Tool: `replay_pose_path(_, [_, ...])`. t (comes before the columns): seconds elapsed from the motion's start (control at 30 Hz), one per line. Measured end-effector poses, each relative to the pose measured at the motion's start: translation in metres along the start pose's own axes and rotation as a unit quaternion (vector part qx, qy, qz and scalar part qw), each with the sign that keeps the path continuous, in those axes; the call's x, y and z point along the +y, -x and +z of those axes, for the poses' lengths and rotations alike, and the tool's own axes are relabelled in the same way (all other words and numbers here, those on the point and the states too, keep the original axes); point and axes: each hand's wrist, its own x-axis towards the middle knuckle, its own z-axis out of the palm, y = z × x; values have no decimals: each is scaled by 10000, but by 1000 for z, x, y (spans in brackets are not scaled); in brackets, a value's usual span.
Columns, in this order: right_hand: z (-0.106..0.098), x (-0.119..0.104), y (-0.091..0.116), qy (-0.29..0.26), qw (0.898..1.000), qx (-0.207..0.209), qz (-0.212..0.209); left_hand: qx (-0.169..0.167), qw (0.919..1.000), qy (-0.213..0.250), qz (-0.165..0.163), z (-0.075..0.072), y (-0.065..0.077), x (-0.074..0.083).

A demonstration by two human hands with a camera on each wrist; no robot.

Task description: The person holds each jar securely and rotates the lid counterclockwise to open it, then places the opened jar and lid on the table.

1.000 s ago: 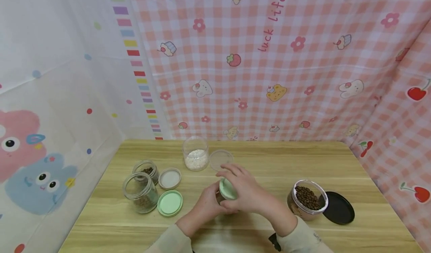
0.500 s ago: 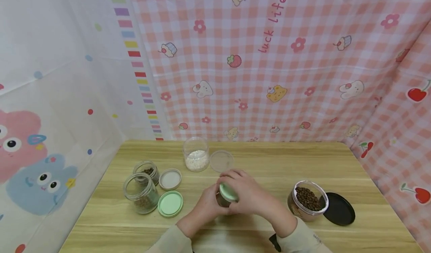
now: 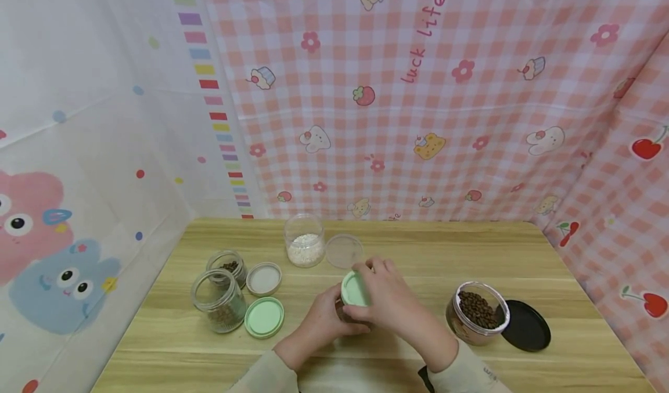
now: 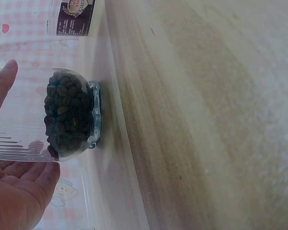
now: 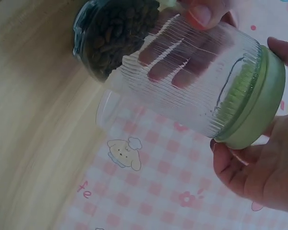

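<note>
A ribbed glass jar stands upright on the table near its front middle, dark coffee beans filling its lower part. My left hand holds the jar around its side, fingers behind and thumb in front. On the jar's mouth sits a pale green lid. My right hand grips this lid by its rim, with the thumb on the near side and the fingers on the far side. How tightly the lid sits cannot be told.
Left stand two open glass jars with some beans, beside a green lid and a whitish lid. Behind are a clear tub of white grains and a clear lid. Right, a bean-filled tub adjoins a black lid.
My right hand first closes further around the green lid, then shifts slightly right and turns, leaving more of the lid's top visible. My left hand stays on the jar.
</note>
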Motion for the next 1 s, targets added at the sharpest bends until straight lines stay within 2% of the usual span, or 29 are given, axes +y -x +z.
replay_pose_path(0.2, [0, 4, -2, -357, 9932, -459, -1009, -7, 9994, -311, 170, -1, 0, 0])
replay_pose_path(0.3, [0, 4, -1, -534, 9895, -566, -1219, -2, 9994, -254, 238, -1, 1, -1])
replay_pose_path(0.43, [0, 3, 0, -729, 9907, -298, -1109, -16, 9998, -125, 156, 0, 0, -2])
replay_pose_path(0.6, [1, 1, 1, -388, 9982, 235, -399, -57, 9999, -117, 7, -1, 0, -1])
replay_pose_path(0.67, [2, 1, 1, -179, 9995, 231, -107, -71, 9999, -71, 6, -1, 0, 0])
replay_pose_path(0.73, [2, 2, 1, -79, 9998, 175, -32, -71, 10000, -19, 38, -1, 0, 0])
replay_pose_path(0.8, [2, 3, 1, -138, 9997, 23, -177, -49, 9999, -83, 41, -1, 0, 0])
replay_pose_path(1.0, [1, 7, -1, -558, 9920, -462, -1029, 26, 9997, -204, 145, 0, 1, -1])
